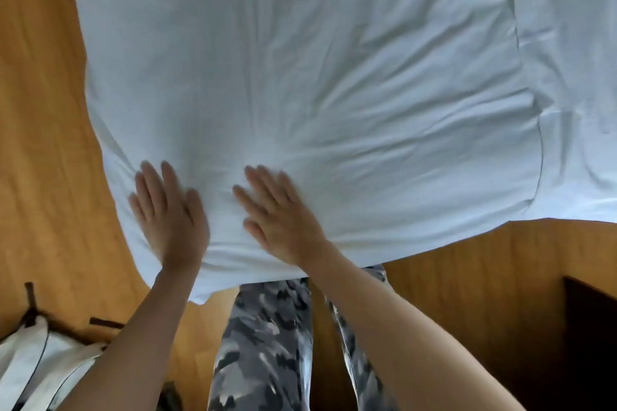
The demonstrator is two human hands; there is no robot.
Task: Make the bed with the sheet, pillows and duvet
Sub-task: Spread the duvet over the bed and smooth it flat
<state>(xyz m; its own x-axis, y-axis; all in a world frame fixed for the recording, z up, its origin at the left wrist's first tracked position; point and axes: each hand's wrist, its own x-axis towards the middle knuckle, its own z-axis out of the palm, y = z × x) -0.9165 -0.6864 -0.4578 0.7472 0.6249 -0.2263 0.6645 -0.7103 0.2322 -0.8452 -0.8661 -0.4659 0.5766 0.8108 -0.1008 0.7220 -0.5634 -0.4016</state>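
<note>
1. the pillow (300, 77) fills the centre and top of the frame; judging by the flat palms, the step in hand is smoothing or plumping it.
2. left hand (167, 210) and right hand (277, 213) lie side by side on its lower edge, fingers straight and spread, grasping nothing.
3. next move likely calls for sweeping outward toward the creases at centre right.
4. the pillow's lower left corner overhangs the wooden surface (43, 110); the sheet (574, 43) lies at right, with open room there.
</note>
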